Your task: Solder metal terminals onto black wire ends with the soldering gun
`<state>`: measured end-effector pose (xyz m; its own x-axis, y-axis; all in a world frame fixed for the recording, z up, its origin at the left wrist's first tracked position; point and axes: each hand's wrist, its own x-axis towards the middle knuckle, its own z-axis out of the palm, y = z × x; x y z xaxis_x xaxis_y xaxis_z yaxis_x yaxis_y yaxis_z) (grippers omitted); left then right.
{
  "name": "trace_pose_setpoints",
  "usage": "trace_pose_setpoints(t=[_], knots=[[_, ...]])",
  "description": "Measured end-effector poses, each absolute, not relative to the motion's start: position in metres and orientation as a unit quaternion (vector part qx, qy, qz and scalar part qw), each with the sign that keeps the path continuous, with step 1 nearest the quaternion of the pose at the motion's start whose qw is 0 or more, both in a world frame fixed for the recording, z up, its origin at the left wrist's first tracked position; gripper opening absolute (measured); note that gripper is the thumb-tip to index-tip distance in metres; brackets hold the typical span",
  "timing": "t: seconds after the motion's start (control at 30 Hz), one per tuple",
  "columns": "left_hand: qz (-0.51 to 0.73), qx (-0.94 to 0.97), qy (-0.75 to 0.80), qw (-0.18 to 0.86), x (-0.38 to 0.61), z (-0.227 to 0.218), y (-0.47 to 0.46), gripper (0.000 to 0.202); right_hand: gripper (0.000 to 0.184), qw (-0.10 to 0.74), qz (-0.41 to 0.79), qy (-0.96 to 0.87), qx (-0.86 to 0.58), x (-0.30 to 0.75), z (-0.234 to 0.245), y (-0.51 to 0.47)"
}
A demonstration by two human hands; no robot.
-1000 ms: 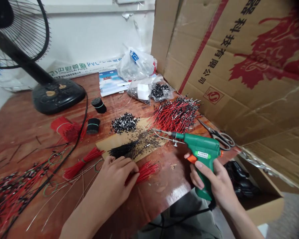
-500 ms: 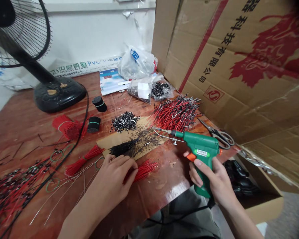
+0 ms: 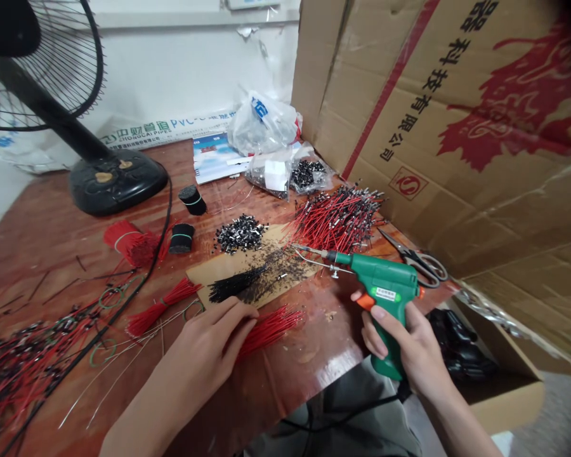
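My right hand [image 3: 404, 336] grips a green soldering gun [image 3: 383, 279] by its handle, with a finger at the orange trigger. The gun's metal tip and a thin solder feed tube point left over a brown cardboard sheet [image 3: 266, 295]. My left hand [image 3: 219, 336] is closed, its fingers curled down between a bundle of black wires [image 3: 235, 284] and a loose bunch of red wires [image 3: 276, 327]. Its fingertips are hidden, so I cannot see what they pinch. A pile of small black-and-silver parts [image 3: 240, 233] lies behind the sheet.
Red wires with black ends [image 3: 337, 216] are heaped at the back right, beside scissors [image 3: 416, 257]. A fan [image 3: 118, 181] stands at the back left, its cord crossing the table. A large carton [image 3: 438, 127] walls off the right; an open box [image 3: 504, 393] sits below.
My left hand has shifted slightly left and down, its fingers drawn more together over the red wires' end. The right hand and soldering gun have stayed put.
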<state>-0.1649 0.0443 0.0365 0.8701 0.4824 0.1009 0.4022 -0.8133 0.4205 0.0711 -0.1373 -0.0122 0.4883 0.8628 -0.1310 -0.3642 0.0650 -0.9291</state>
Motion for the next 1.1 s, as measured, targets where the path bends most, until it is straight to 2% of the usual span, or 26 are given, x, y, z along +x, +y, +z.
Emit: trace_pose_setpoints(t=[0.2, 0.4, 0.6, 0.77, 0.97, 1.03, 1.1], knots=[[0.168, 0.938, 0.233, 0.193, -0.17, 0.038, 0.02, 0.025, 0.025, 0.68, 0.425, -0.247, -0.544, 0.065, -0.008, -0.141], [0.203, 0.909, 0.239, 0.275, -0.151, 0.035, -0.025, 0.024, 0.042, 0.662, 0.428, -0.25, -0.563, 0.038, 0.007, -0.139], [0.224, 0.867, 0.232, 0.378, -0.136, 0.026, -0.048, 0.014, 0.045, 0.649, 0.483, -0.254, -0.529, 0.019, 0.012, -0.134], [0.217, 0.849, 0.251, 0.412, -0.137, 0.025, -0.056, 0.014, 0.041, 0.666, 0.447, -0.226, -0.553, 0.01, 0.015, -0.136], [0.22, 0.824, 0.263, 0.451, -0.135, 0.02, -0.065, 0.016, 0.048, 0.669, 0.43, -0.216, -0.566, 0.007, 0.011, -0.141], [0.223, 0.836, 0.258, 0.429, -0.135, 0.018, -0.064, 0.015, 0.048, 0.672, 0.417, -0.215, -0.573, 0.009, 0.01, -0.141], [0.248, 0.873, 0.269, 0.323, -0.139, 0.017, -0.057, 0.015, 0.046, 0.676, 0.392, -0.222, -0.583, 0.016, 0.011, -0.138]])
